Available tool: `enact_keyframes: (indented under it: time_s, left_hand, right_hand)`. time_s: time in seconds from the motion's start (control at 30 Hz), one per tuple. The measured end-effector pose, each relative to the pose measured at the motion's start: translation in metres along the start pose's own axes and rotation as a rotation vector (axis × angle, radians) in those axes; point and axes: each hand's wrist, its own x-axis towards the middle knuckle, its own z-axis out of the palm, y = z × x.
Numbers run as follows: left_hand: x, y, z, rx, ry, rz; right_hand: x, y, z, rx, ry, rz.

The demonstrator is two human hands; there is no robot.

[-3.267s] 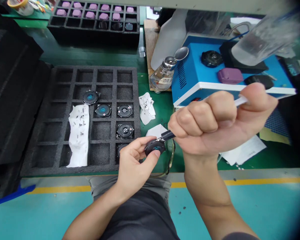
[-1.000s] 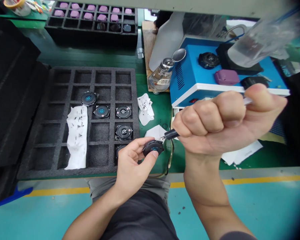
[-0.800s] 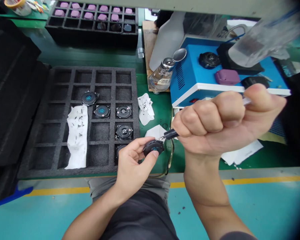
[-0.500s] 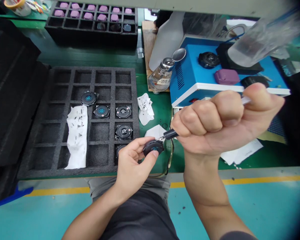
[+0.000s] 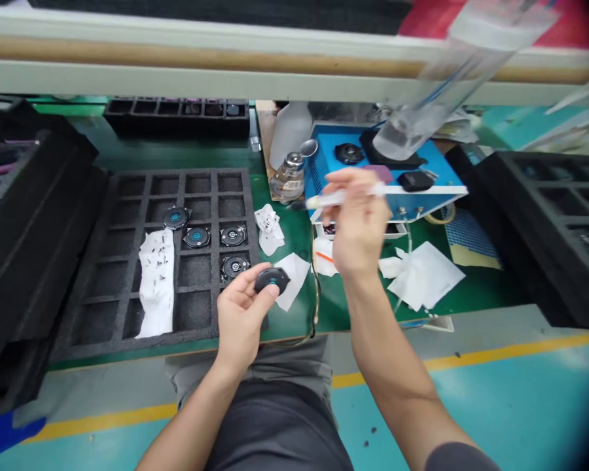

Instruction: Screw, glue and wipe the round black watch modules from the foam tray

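My left hand (image 5: 243,314) pinches a round black watch body (image 5: 271,281) by its edge, above the front of the table. My right hand (image 5: 357,222), a little blurred, holds a pen-like tool (image 5: 331,197) with a white shaft and a dark tip pointing left. The tip is apart from the watch body. To the left lies a grey foam tray (image 5: 194,267) with several watch bodies in and on it. A strip of white cloth (image 5: 157,281) with dark specks lies over the tray.
A glass bottle (image 5: 289,178) with a metal cap stands beside a blue box (image 5: 451,176). White papers (image 5: 429,275) lie at the right. Black foam stacks (image 5: 53,203) rise at the far left, with another black tray (image 5: 554,229) at the right. A shelf edge (image 5: 177,78) crosses above.
The tool has come away from the watch body; my right hand is now farther off and its grip has changed. My left hand still holds the watch body. The view has shifted.
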Motion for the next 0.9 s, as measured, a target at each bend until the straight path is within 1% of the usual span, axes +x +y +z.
enact_keyframes:
  time_s: [0.07, 0.13, 0.2, 0.27, 0.33, 0.37, 0.4, 0.43, 0.47, 0.5, 0.53, 0.57, 0.6, 0.63, 0.67, 0.7, 0.73, 0.8, 0.87, 0.9]
  left_hand:
    - [0.001, 0.002, -0.001, -0.102, 0.048, -0.008]
    - [0.003, 0.006, -0.001, -0.181, 0.074, -0.005]
    - [0.004, 0.010, -0.001, -0.224, 0.083, 0.007]
    - [0.005, 0.014, -0.001, -0.245, 0.096, 0.012]
    - [0.004, 0.018, 0.000, -0.264, 0.108, 0.018]
    - [0.002, 0.019, 0.002, -0.273, 0.110, 0.023]
    - [0.000, 0.020, 0.004, -0.282, 0.112, 0.028]
    - [-0.003, 0.021, 0.007, -0.289, 0.109, 0.030]
    - [-0.006, 0.021, 0.011, -0.294, 0.103, 0.026]
    - [-0.011, 0.020, 0.016, -0.301, 0.096, 0.017]
    - [-0.015, 0.018, 0.022, -0.305, 0.082, -0.002]
    - [-0.019, 0.015, 0.029, -0.310, 0.064, -0.029]
    - [-0.023, 0.012, 0.035, -0.314, 0.042, -0.066]
    - [-0.027, 0.007, 0.042, -0.319, 0.019, -0.106]
    - [-0.029, 0.002, 0.048, -0.333, 0.001, -0.146]
    - [-0.031, -0.003, 0.053, -0.352, -0.011, -0.189]
    - [-0.032, -0.009, 0.058, -0.372, -0.029, -0.225]
    - [-0.032, -0.020, 0.062, -0.402, -0.075, -0.266]
    - [-0.031, -0.031, 0.062, -0.416, -0.115, -0.267]
    - [-0.030, -0.036, 0.061, -0.417, -0.123, -0.266]
  right_hand:
    - [-0.012, 0.012, 0.003, -0.137, -0.107, 0.013]
    - [-0.026, 0.022, 0.006, -0.228, -0.211, -0.027]
    - [-0.039, 0.025, 0.009, -0.302, -0.324, -0.058]
    - [-0.052, 0.019, 0.005, -0.391, -0.435, -0.054]
    - [-0.065, 0.003, -0.008, -0.465, -0.507, -0.065]
    - [-0.072, -0.006, -0.020, -0.491, -0.499, -0.088]
    - [-0.079, -0.014, -0.034, -0.513, -0.439, -0.115]
    - [-0.086, -0.021, -0.050, -0.541, -0.306, -0.130]
    - [-0.093, -0.025, -0.067, -0.596, -0.101, -0.118]
    - [-0.100, -0.027, -0.084, -0.669, 0.158, -0.056]
    - [-0.107, -0.026, -0.100, -0.724, 0.352, 0.052]
    - [-0.114, -0.024, -0.113, -0.710, 0.419, 0.203]
    - [-0.121, -0.022, -0.124, -0.633, 0.414, 0.370]
    - [-0.128, -0.021, -0.132, -0.513, 0.359, 0.535]
    - [-0.136, -0.021, -0.137, -0.381, 0.293, 0.674]
    - [-0.145, -0.023, -0.139, -0.255, 0.239, 0.778]
    - [-0.154, -0.028, -0.141, -0.147, 0.204, 0.851]
    - [-0.171, -0.041, -0.141, 0.018, 0.142, 0.924]
    - [-0.186, -0.057, -0.141, 0.140, -0.011, 0.993]
    - [-0.192, -0.064, -0.141, 0.175, -0.116, 1.010]
